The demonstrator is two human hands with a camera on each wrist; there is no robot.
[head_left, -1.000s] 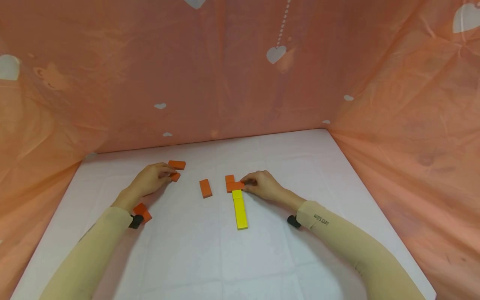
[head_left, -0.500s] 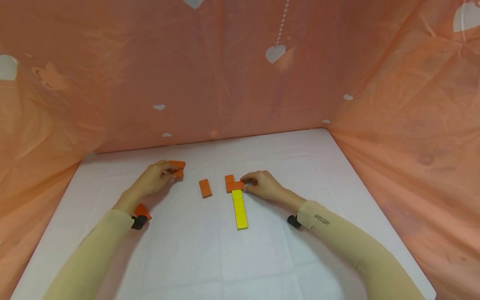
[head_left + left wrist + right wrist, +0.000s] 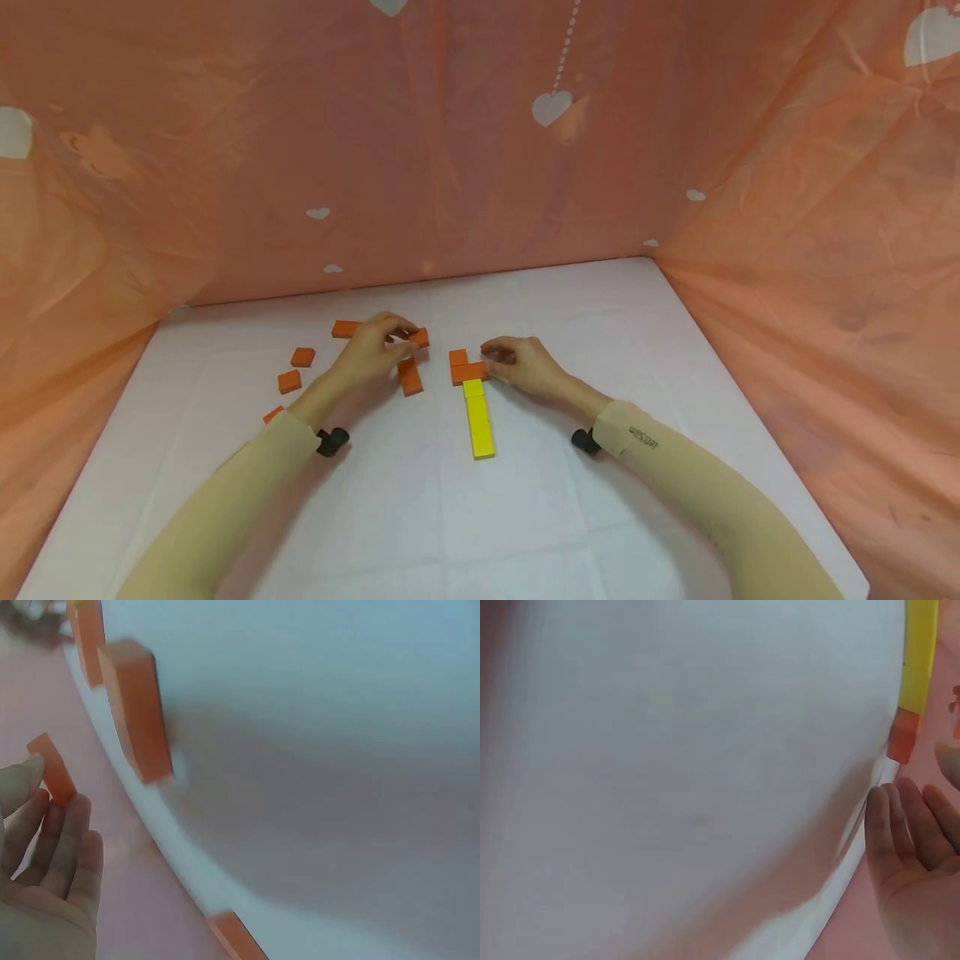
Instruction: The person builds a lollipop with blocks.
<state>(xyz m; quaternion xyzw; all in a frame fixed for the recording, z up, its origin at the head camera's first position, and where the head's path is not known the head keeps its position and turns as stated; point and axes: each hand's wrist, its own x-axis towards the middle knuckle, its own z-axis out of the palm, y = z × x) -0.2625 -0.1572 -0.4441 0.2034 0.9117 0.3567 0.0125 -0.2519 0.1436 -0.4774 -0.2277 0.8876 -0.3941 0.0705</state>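
- The left hand (image 3: 367, 354) pinches a small orange block (image 3: 56, 771) between thumb and fingertips, with one end standing out free beyond them; I judge this good, because that end can meet another block first.
- The right hand (image 3: 534, 368) has its fingers relaxed and a little apart, with nothing held. Its tips are just beside the orange crosspiece (image 3: 471, 373); if they touch it, I cannot tell.
- Between the two hands' fingertips, next to the crosspiece, lies the upper orange block (image 3: 458, 357); the yellow row (image 3: 481, 427) runs from the crosspiece toward the person.
- Under the left thumb's side is a loose orange block (image 3: 411, 379); the left fingers should pass above it, to avoid a knock.
- For setting down, a light, level pinch seems best, while the right fingertips could steady the crosspiece.
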